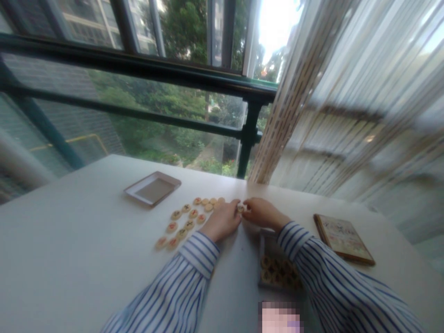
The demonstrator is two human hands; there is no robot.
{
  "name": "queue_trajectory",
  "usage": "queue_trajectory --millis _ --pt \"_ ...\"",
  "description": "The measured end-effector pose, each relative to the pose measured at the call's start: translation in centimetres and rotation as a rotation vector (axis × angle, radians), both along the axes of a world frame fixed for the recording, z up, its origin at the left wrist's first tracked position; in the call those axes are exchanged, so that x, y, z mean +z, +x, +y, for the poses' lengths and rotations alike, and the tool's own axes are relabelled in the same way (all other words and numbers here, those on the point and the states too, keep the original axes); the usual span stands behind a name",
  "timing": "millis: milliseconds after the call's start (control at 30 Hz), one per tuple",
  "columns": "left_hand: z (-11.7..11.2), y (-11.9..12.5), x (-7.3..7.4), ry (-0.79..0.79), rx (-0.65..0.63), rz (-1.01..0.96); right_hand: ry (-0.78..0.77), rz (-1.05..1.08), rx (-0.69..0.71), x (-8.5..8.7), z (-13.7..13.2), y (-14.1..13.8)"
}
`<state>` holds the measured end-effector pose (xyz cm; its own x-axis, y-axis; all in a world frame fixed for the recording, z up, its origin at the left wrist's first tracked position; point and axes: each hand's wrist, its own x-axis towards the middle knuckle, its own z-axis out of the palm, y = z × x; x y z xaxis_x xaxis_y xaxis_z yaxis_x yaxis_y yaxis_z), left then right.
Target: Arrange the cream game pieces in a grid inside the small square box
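Observation:
Both hands meet near the table's far side, with a round wooden Chinese chess piece (240, 209) between their fingertips. My left hand (225, 219) is closed, its fingertips against the piece's left side. From the right, my right hand (262, 212) pinches at the same piece. Round pieces with red or dark characters, such as a red-marked piece (172, 227), lie in loose rows left of my left hand; some in the far row look blank. Below my right forearm, an open box (261, 252) holds several more pieces, partly hidden by the sleeve.
On the white table (86, 245), a shallow tray-like lid (152, 202) rests at the far left. A flat, brown-edged box or board (344, 239) with a printed top lies at the right. Beyond the table stand a green railing (156, 76) and a string curtain (294, 88).

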<state>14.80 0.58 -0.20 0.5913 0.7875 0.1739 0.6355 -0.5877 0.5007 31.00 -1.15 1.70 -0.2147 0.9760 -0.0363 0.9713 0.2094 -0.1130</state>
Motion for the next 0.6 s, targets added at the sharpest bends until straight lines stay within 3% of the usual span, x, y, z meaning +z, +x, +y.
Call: queue_trajectory --millis 233,600 --pt "0.09 0.03 -0.39 0.012 -0.013 -0.034 0.014 -0.009 -0.006 -0.18 0.38 -0.27" --pt "-0.01 0.05 0.26 -0.078 0.009 -0.052 0.027 0.03 -0.011 0.12 0.09 -0.45"
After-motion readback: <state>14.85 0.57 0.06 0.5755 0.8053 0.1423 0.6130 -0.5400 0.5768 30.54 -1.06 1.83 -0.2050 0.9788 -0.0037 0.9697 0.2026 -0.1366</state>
